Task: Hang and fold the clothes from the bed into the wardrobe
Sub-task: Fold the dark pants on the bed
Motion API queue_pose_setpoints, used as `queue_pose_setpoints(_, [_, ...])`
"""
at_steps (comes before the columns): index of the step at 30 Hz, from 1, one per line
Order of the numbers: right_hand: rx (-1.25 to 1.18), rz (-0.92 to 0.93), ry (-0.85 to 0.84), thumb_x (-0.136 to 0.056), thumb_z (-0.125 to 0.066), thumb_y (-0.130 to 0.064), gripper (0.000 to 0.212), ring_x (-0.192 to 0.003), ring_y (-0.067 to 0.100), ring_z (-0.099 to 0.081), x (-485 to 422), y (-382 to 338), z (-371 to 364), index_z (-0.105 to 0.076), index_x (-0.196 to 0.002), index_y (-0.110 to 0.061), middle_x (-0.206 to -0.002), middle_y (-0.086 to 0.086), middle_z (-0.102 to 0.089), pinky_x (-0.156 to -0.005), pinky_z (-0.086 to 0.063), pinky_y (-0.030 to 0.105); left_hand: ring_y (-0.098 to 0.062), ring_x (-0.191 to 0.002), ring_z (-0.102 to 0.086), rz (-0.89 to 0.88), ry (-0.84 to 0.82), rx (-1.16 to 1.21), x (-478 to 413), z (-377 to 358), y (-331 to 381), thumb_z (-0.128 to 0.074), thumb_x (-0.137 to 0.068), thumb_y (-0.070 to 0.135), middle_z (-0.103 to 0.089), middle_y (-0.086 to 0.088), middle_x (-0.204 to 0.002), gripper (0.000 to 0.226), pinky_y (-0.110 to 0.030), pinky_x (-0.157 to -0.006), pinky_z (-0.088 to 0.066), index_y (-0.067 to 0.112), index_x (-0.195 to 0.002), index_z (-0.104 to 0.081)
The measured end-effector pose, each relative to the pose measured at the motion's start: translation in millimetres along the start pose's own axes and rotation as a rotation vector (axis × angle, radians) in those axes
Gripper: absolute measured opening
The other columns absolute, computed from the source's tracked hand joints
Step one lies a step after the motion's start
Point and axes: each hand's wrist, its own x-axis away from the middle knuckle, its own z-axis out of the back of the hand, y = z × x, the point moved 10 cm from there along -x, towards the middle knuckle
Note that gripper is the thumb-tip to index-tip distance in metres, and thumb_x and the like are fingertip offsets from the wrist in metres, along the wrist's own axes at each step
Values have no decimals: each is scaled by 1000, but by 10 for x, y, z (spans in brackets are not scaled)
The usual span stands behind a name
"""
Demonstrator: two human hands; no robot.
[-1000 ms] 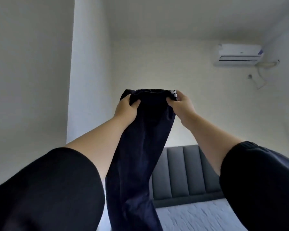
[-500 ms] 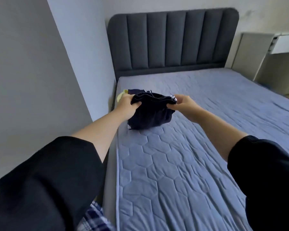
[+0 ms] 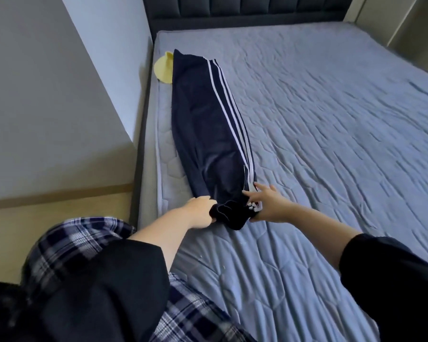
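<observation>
While the wall (image 3: 47, 95) and a strip of floor (image 3: 47, 218) fill the left edge, plaid cloth (image 3: 67, 245) on the person's legs shows at the lower left, partly under the black left sleeve (image 3: 104, 292). From that sleeve the bare forearm reaches forward to the left hand (image 3: 199, 212), which grips the near end of the trousers (image 3: 205, 124), fingers curled round the bunched dark fabric at its left side.

The trousers lie stretched out lengthwise on the bed (image 3: 331, 119), along its left edge, running from the hands toward the headboard (image 3: 245, 8). They are dark navy, with white stripes (image 3: 230, 112) down their right side. At their far end a pale yellow thing (image 3: 164, 69) sits just beside them at the mattress edge; what it is I cannot tell.

On the right side of the near end, the right hand (image 3: 268, 206) holds the fabric between its thumb, below, and its fingers (image 3: 248, 193), which stretch forward and apart over the top. A small white patch shows at that hand.

Further right, the blue quilted bed surface spreads out, rumpled in shallow ridges. At the lower right the black right sleeve (image 3: 393, 280) enters the view.
</observation>
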Motion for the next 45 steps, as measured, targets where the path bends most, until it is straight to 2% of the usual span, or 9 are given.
queue_pose_setpoints(4, [68, 21, -19, -70, -77, -41, 29, -136, 18, -35, -79, -165, -76, -64, -92, -27, -123, -3, -61, -115, -14, 43, -25, -93, -57, 12, -27, 73, 53, -88, -117, -59, -85, 12, -63, -11, -98, 14, -30, -73, -40, 17, -76, -50])
queue_pose_setpoints(6, [53, -5, -48, -68, -78, -46, 29, -90, 12, -59, -85, -175, -101, -54, -68, -28, -84, -6, -63, -88, -42, 33, -24, -88, -58, -18, -69, 61, 91, -138, -149, -60, -83, 11, -65, -10, -93, 19, -29, -68, -37, 19, -72, -47])
queue_pose_setpoints(9, [42, -28, -97, -67, -78, -45, 32, -61, 4, -48, -47, -229, -153, -52, -62, -28, -63, -9, -52, -54, -32, 20, -21, -82, -59, -57, -33, 114, 120, -85, -184, -66, -81, 15, -66, -10, -86, 13, -29, -67, -38, 13, -75, -56])
queue_pose_setpoints(18, [-175, -17, -799, -78, -75, -29, 15, -70, -7, -61, 121, -475, -365, -67, -91, -29, -75, -20, -69, -71, -43, 9, -23, -87, -59, -3, -670, 573, 310, -279, -189, -60, -91, 10, -64, -10, -94, 5, -37, -87, -49, 12, -90, -65])
queue_pose_setpoints(25, [-347, -55, 0, -76, -77, -6, 22, -63, -7, -56, -616, -390, 610, -62, -92, -10, -73, -8, -60, -64, -45, 15, -23, -84, -62, 161, 420, 673, -206, 849, -815, -67, -86, 28, -66, -3, -82, 19, -31, -67, -43, 9, -86, -68])
queue_pose_setpoints(29, [-591, -281, 681, -85, -68, -18, 36, -84, 12, -61, -792, -75, 1141, -54, -119, -13, -84, -6, -64, -69, -42, 9, -16, -114, -51, 269, 836, 847, -132, 1148, -1057, -57, -92, 34, -54, 4, -125, 45, -29, -87, -39, 19, -134, -46])
queue_pose_setpoints(37, [-600, -803, 340, -77, -64, -63, 90, -131, 31, -40, -841, 568, 240, -35, -142, -9, -144, 11, -40, -109, -33, 42, -33, -129, -45, 736, 456, 1116, -311, 330, -1555, -71, -78, 46, -42, -16, -144, 88, -38, -101, -38, 2, -144, -31])
queue_pose_setpoints(41, [-641, -774, 252, -71, -71, -61, 85, -111, 24, -52, -851, 536, 224, -41, -133, -10, -124, 3, -53, -87, -39, 30, -33, -127, -45, 693, 104, 1015, -390, 72, -1388, -77, -72, 50, -44, -11, -143, 94, -38, -92, -38, 7, -143, -32])
queue_pose_setpoints(45, [-604, -715, 159, -77, -74, -20, 22, -67, 16, -63, -792, 417, 174, -64, -90, -5, -75, 4, -66, -54, -49, 18, -31, -117, -52, 637, 202, 927, -409, 211, -1491, -79, -75, 20, -51, -11, -134, 70, -32, -82, -40, 4, -132, -42])
